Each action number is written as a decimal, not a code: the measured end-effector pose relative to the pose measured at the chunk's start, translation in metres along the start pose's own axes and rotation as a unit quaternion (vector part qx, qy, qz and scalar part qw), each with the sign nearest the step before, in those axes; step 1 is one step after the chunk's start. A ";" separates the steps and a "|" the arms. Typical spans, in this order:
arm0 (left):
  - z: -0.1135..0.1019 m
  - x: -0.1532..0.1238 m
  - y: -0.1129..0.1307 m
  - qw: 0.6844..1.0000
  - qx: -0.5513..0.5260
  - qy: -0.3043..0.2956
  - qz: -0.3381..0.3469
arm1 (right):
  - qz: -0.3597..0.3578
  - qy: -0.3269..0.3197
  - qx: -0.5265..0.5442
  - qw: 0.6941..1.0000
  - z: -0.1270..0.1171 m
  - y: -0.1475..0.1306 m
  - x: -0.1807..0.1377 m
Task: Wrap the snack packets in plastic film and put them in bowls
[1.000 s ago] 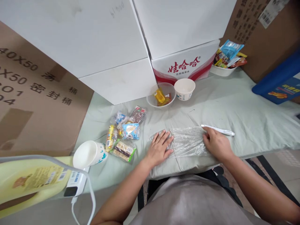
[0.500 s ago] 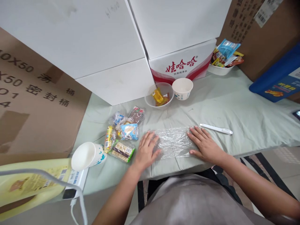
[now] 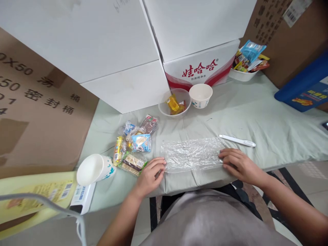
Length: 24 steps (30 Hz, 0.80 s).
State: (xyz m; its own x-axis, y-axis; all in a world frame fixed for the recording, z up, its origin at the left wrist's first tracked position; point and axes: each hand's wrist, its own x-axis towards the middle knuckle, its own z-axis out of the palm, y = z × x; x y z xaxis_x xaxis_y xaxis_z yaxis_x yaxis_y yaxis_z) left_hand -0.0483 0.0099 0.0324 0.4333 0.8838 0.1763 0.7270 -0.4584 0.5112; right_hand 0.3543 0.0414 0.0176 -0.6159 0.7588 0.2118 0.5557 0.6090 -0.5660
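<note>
A wrinkled sheet of clear plastic film [image 3: 192, 154] lies spread flat on the cloth-covered table. At its left edge rests my left hand [image 3: 151, 175], fingers loosely bent, thumb apart from them. My right hand [image 3: 242, 165] is by the right edge, its fingertips touching the film and its fingers a little spread. Neither hand visibly grips anything. Just behind the right hand lies a white utility knife [image 3: 238, 140]. Close to my left hand are several wrapped snacks, among them a green-edged packet [image 3: 133, 163], a blue packet [image 3: 141, 142] and a yellow one [image 3: 118, 150].
A clear plastic bowl [image 3: 164, 111] with yellow packets stands beside a paper bowl [image 3: 201, 95] at the back. Another paper bowl [image 3: 93, 169] lies tipped at left. A white bowl [image 3: 242, 75] of snacks is back right. White boxes [image 3: 123, 89] and a brown carton [image 3: 46, 112] border the table.
Both hands have moved outward, from lying flat on the film to its two side edges, the fingers now more bent. More of the film shows between them.
</note>
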 end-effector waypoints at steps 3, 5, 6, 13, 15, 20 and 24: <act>-0.006 0.009 0.003 0.995 -0.029 0.012 -0.090 | 0.092 0.031 0.033 0.995 -0.001 0.000 0.005; -0.006 0.018 0.003 0.989 -0.016 0.030 -0.147 | 0.159 0.059 0.028 0.985 0.000 0.001 0.012; -0.005 0.023 0.002 0.985 -0.005 0.038 -0.165 | 0.186 0.069 0.021 0.980 0.002 0.003 0.017; 0.016 0.052 -0.016 0.964 0.145 0.031 -0.221 | 0.257 0.076 -0.160 0.950 0.017 0.015 0.041; 0.017 0.055 -0.016 0.956 0.190 0.046 -0.217 | 0.227 0.101 -0.207 0.946 0.016 0.015 0.042; 0.020 0.062 0.014 0.952 0.236 0.163 -0.112 | 0.046 0.112 -0.202 0.972 0.020 -0.002 0.043; 0.046 0.059 0.037 0.981 0.193 -0.004 0.001 | -0.054 -0.022 -0.204 0.977 0.041 -0.011 0.045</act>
State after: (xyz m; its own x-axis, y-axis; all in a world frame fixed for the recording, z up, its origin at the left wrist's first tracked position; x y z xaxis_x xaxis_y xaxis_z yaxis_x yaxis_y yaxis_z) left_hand 0.0285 0.0409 0.0227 0.4378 0.8832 0.1684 0.8732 -0.4622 0.1542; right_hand 0.2975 0.0593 0.0008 -0.7010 0.6804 0.2136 0.6573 0.7327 -0.1766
